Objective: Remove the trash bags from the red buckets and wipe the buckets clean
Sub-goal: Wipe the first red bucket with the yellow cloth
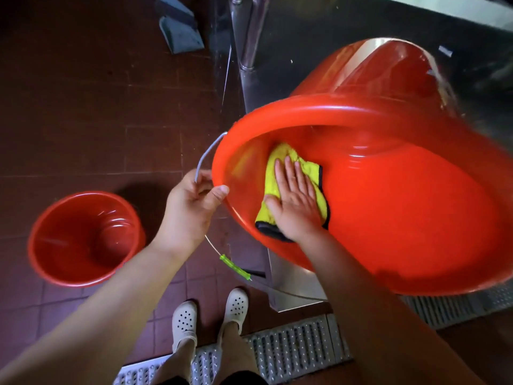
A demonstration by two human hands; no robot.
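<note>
Large red bucket [388, 218] tilted, mouth toward person. Left hand [191, 207] grip pinches its rim; right hand [294, 201] flat, fingers straight, pressing yellow cloth [280, 162] inside. Second red bucket [83, 237] upright on floor [97, 107].

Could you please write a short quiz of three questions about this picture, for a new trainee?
1. True or false: the right hand lies flat on the cloth inside the tilted bucket.
2. What does the left hand hold?
A. the cloth
B. the tilted bucket's rim and wire handle
C. the dustpan
3. Fill in: the second bucket stands upright on the ____.

Key
1. True: straight fingers press the cloth against the inner wall.
2. B: the thumb lies on the rim and the fingers curl round the wire.
3. Floor. No trash bag shows in either bucket.
</note>
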